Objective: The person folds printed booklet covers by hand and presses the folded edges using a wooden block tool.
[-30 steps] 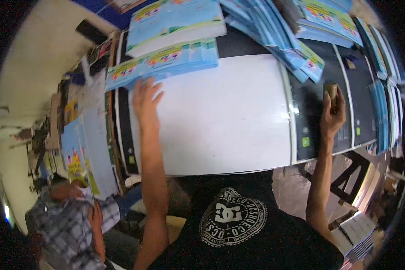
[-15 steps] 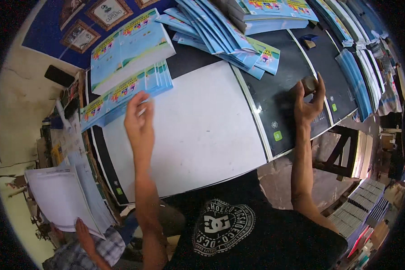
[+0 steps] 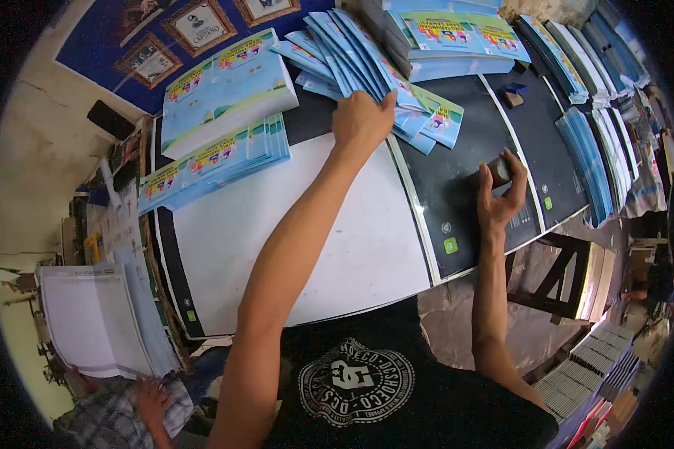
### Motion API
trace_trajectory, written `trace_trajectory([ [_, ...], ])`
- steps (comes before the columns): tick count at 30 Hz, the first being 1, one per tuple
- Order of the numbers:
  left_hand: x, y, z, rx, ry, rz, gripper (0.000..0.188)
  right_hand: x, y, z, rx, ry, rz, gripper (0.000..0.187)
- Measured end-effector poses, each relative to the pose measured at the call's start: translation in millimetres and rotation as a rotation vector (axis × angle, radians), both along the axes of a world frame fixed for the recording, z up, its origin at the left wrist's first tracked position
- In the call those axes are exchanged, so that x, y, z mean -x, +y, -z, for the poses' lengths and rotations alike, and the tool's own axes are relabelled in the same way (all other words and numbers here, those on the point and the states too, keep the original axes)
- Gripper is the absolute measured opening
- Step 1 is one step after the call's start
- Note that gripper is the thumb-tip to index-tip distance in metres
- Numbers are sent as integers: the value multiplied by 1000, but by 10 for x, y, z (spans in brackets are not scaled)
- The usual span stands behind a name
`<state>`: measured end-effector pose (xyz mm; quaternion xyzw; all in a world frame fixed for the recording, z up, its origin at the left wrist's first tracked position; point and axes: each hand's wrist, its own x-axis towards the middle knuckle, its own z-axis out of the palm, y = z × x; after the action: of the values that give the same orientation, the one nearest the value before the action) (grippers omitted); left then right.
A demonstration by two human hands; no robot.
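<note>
My left hand (image 3: 361,126) has its fingers closed on the near edge of a light blue booklet (image 3: 346,54) in a loose fanned pile. A yellow-lettered booklet (image 3: 443,123) lies askew under that pile's right side. Over the black board, my right hand (image 3: 499,196) curls its thumb and fingers around a dark, rounded block (image 3: 499,173). A white sheet (image 3: 352,232) covers the board between my arms. Left of the fan, a short overlapping row of booklets (image 3: 225,159) lies in front of a thick stack of blue printed sheets (image 3: 232,82).
Another tall booklet stack (image 3: 457,69) stands at the back. Further bundles (image 3: 588,161) line the right edge, with a small blue-and-tan box (image 3: 514,95) nearby. At lower left another person's hand (image 3: 153,400) is beside large white sheets (image 3: 93,318). A wooden frame (image 3: 569,277) stands below the table edge.
My left hand has moved right and away from me, from the short row to the fanned booklets, and has closed on one. My right hand keeps the block, slightly nearer.
</note>
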<state>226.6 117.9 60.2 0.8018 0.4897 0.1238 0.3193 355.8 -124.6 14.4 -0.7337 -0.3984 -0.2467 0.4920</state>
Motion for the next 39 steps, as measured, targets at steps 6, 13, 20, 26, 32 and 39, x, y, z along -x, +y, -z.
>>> trace_trajectory([
  [6,59,21,68,143,-143,76,35,-6,3,44,21,110,-15,55],
  [13,322,103,77,-26,-264,101,33,63,86,-82,124,396,-8,70],
  [20,1172,-316,25,175,-552,-58,30,-53,38,110,268,389,-31,60],
  [26,2684,-1052,243,461,-392,-278,24,-21,16,157,329,325,-101,60],
  [32,3544,-1434,282,398,-254,-309,25,120,139,-36,408,337,-127,54],
  [39,3786,-1490,346,406,-361,-578,27,95,145,66,425,127,-169,43],
])
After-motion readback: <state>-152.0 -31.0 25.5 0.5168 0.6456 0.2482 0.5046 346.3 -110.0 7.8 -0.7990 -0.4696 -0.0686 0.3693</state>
